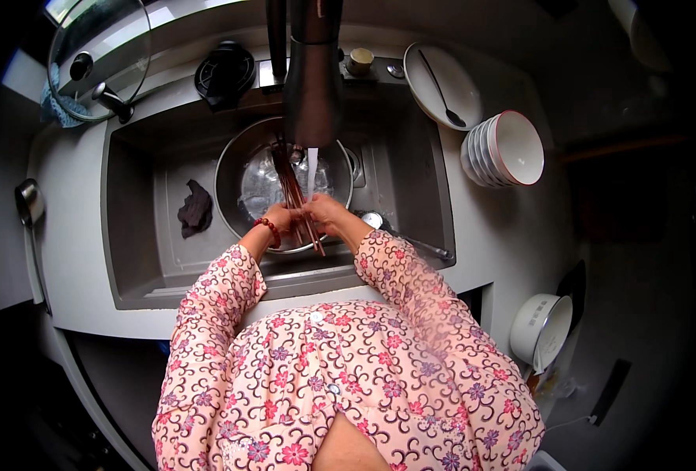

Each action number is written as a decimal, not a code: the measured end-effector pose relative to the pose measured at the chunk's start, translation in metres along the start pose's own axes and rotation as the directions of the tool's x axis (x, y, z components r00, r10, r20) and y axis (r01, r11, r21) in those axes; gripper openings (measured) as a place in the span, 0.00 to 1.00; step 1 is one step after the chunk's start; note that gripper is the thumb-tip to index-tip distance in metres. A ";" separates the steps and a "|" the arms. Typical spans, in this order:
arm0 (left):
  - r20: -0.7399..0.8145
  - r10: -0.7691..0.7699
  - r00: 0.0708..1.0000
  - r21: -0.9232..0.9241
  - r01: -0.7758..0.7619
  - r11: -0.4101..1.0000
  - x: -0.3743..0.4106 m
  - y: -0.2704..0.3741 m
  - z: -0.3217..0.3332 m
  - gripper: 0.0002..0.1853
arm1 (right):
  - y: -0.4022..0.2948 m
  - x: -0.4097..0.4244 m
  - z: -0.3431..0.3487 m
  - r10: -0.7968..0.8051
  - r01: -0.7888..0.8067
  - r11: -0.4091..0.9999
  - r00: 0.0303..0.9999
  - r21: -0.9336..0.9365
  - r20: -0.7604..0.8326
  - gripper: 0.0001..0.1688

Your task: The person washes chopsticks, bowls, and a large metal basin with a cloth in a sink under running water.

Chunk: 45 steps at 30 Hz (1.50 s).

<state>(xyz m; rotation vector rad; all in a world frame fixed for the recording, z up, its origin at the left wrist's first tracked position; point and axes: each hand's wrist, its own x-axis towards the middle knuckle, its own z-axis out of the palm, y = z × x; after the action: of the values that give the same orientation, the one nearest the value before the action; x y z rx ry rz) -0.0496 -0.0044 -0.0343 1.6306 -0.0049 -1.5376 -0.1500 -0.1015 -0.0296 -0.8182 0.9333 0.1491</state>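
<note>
A bundle of brown chopsticks [289, 182] slants across a round metal basin [225, 206] in the sink. My left hand [282, 218], a red bead bracelet at its wrist, closes around the bundle from the left. From the other side, my right hand [324, 213] grips the same chopsticks, its fingers partly hidden behind them. Their lower ends stick out below my hands, over the basin's near rim. Water [312, 171] pours from the dark faucet [315, 94] just above my right hand. Water also lies in the basin.
In the grey sink [136, 235], a dark cloth [195, 209] lies left of the basin. Stacked bowls [519, 147] and an oval plate [436, 76] with a black spoon [442, 91] stand at the right. A glass lid [103, 53] leans back left; a ladle [30, 206] lies at the left edge.
</note>
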 end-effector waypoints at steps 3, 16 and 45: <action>-0.006 -0.007 1.000 0.022 0.007 1.000 -0.014 0.001 0.009 0.10 | -0.002 -0.014 0.009 0.036 -0.037 0.999 0.999 -0.036 -0.009 0.17; -0.280 0.440 0.853 0.514 -0.254 0.819 0.059 -0.039 -0.048 0.18 | -0.003 -0.005 0.005 -0.191 0.220 0.953 0.970 -0.210 0.148 0.20; -0.056 0.570 0.820 0.021 -0.569 0.822 -0.034 0.049 0.029 0.13 | -0.208 -0.086 -0.117 -0.963 0.286 0.260 0.007 -0.922 -0.269 0.19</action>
<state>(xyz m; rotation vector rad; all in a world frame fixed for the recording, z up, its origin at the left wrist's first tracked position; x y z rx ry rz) -0.0547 -0.0327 0.0252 1.4928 -0.4307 -1.0204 -0.1857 -0.3075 0.1147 -2.1617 1.2785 -1.1332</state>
